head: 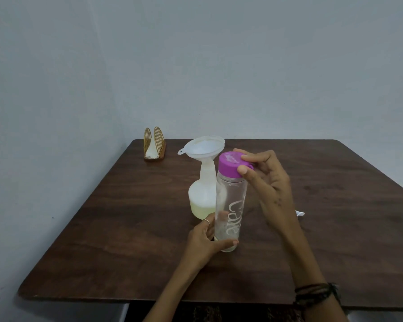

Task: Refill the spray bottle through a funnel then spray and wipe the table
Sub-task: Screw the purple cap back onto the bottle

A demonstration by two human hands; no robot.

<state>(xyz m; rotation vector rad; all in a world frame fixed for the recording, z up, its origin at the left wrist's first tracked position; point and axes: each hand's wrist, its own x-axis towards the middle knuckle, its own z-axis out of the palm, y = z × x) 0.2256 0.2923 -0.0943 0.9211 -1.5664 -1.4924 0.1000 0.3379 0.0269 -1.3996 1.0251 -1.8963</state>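
A clear water bottle (230, 205) with white lettering stands upright near the middle of the brown table (126, 228). My left hand (205, 242) grips its base. My right hand (263, 180) holds the purple cap (230, 165) on its top with fingertips. Just behind it stands the translucent white spray bottle (201, 196), its lower part filled with pale yellow liquid. A white funnel (205, 148) sits tilted in its neck. The spray head is not on that bottle.
A gold wire napkin holder (154, 145) with white napkins stands at the table's far left corner, next to the wall. A small white object (300, 213) peeks out behind my right forearm. The table's near edge runs just below my wrists.
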